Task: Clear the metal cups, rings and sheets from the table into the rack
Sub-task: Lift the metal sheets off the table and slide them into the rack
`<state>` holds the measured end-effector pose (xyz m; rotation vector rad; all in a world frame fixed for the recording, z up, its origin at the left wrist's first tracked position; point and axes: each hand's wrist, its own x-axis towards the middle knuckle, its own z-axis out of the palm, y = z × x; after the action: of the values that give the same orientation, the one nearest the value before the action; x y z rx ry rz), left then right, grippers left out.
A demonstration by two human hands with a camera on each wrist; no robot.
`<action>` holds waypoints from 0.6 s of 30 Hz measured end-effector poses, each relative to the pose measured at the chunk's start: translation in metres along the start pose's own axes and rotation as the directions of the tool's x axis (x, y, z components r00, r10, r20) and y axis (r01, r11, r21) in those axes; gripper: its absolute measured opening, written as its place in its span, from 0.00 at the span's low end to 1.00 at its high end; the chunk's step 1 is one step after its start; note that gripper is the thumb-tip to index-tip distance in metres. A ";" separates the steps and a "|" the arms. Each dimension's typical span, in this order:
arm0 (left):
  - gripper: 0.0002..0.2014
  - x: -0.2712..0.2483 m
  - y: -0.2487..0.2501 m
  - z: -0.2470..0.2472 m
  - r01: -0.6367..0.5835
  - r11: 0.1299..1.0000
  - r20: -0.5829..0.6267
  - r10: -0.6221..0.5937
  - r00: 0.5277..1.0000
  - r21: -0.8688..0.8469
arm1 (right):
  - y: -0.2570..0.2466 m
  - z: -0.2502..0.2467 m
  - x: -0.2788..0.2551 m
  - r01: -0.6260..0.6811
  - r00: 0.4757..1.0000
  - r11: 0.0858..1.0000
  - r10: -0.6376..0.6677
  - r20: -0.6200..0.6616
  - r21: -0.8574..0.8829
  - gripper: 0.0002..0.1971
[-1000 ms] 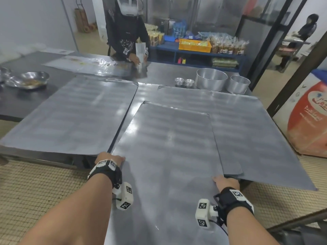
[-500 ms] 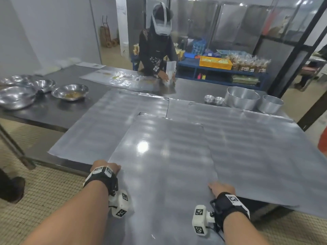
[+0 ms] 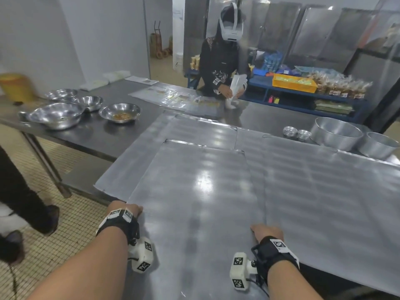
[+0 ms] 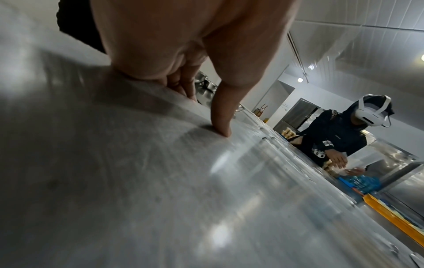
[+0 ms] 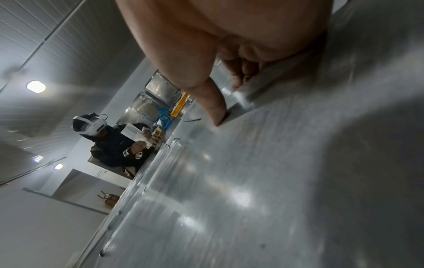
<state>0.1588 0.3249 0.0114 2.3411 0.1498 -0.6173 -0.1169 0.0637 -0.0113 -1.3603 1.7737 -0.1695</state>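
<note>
Top metal sheet [image 3: 194, 202] gripped at its near edge by both hands, over the desk [image 3: 104, 135]

Three sheets are counted: the top one, one under it to the left [image 3: 129, 169] and one to the right [image 3: 324, 191], all overlapping. The left hand [image 3: 127, 210] and right hand [image 3: 265, 231] are each clamped on the top sheet, thumb pressed on its upper face, fingers [image 4: 183, 85] curled under the edge and largely hidden. Two small metal cups [image 3: 297, 132] and two larger round tins [image 3: 355, 140] are seen at the far right of the desk; four steel bowls [image 3: 86, 109] at the left. The right sheet is cut off by the frame; the rack is not made out
</note>
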 end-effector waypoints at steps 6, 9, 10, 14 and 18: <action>0.26 0.016 0.011 0.001 0.104 0.994 -0.049 -0.105 0.993 -0.007 | -0.035 0.013 0.023 0.062 0.998 0.998 -0.061 0.032 -0.025 0.13; 0.26 0.030 0.024 0.006 0.140 0.990 -0.041 -0.138 0.990 0.034 | -0.056 0.016 0.038 0.078 0.996 0.992 -0.072 0.060 -0.101 0.10; 0.27 0.034 0.029 0.007 0.141 0.989 -0.045 -0.139 0.989 0.038 | -0.062 0.016 0.044 0.090 0.994 0.989 -0.083 0.070 -0.116 0.09; 0.28 0.057 0.047 0.014 0.130 0.988 -0.053 -0.126 0.991 0.079 | -0.084 0.017 0.060 0.125 0.989 0.978 -0.109 0.103 -0.165 0.10; 0.26 0.073 0.062 0.014 0.156 0.983 -0.068 -0.149 0.986 0.100 | -0.101 0.023 0.070 0.155 0.983 0.968 -0.131 0.130 -0.199 0.11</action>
<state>0.2342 0.2647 0.0050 2.4670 0.3345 -0.6429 -0.0300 -0.0263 -0.0060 -1.6166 1.6315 0.0191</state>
